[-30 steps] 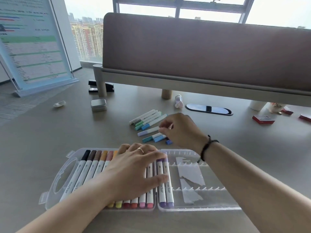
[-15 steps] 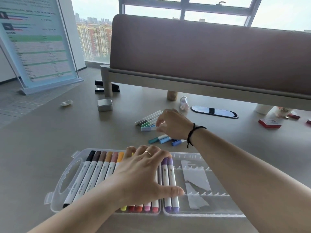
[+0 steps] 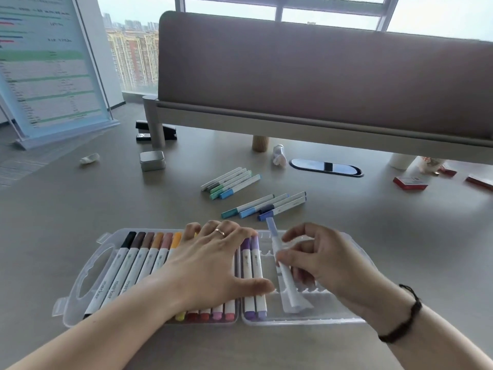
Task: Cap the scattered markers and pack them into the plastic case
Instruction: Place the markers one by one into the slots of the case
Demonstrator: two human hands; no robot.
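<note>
The clear plastic case (image 3: 80,276) lies open on the worktop (image 3: 80,209) at 6 o'clock, and its left half is filled with a row of capped markers (image 3: 138,265) running from black through browns and orange to reds and pinks. The left hand (image 3: 210,268) lies flat across that row with fingers spread and straight, pressing the markers down and gripping nothing. Just right of it, 2 purple markers (image 3: 252,273) already sit in the right half of the case. At about 5 o'clock the right hand (image 3: 320,263) pinches a pale blue marker (image 3: 284,273) between thumb and curled fingers, lowering it toward the slots next to the purples; whether it touches the case yet cannot be told. Most of the right half looks unfilled. At 12 o'clock, beyond the case, 2 loose groups of green and blue markers (image 3: 262,205) wait on the worktop, all apparently capped, roughly 8 or 9 in all. By my judgement a bit over half is packed.
</note>
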